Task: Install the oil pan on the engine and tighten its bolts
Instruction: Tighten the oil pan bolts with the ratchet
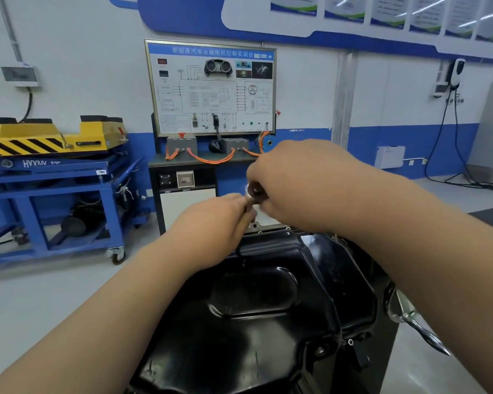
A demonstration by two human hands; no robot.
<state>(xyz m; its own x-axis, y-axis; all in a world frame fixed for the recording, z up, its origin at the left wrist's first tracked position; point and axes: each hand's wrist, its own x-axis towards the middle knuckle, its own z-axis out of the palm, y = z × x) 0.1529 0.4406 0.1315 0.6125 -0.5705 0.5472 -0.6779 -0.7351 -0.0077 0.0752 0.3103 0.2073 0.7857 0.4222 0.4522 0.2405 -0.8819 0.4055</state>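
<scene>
From the head view, the black oil pan [256,294] lies bottom up just below both forearms, filling the lower middle; a bolt [321,350] sits in its near right flange corner; over the pan's far edge the two hands meet on a small metal tool [252,194], mostly hidden by fingers; the left hand [214,220] has its grip pinched on the tool's lower shaft; the right hand [296,180] has its grip curled round the tool's upper end; a chrome handle [419,328] juts out just beside the pan's right side; behind stand a wiring training board [211,86] with orange cables [211,160], and at left a blue wheeled cart [54,194] carrying a yellow platform [40,137].
</scene>
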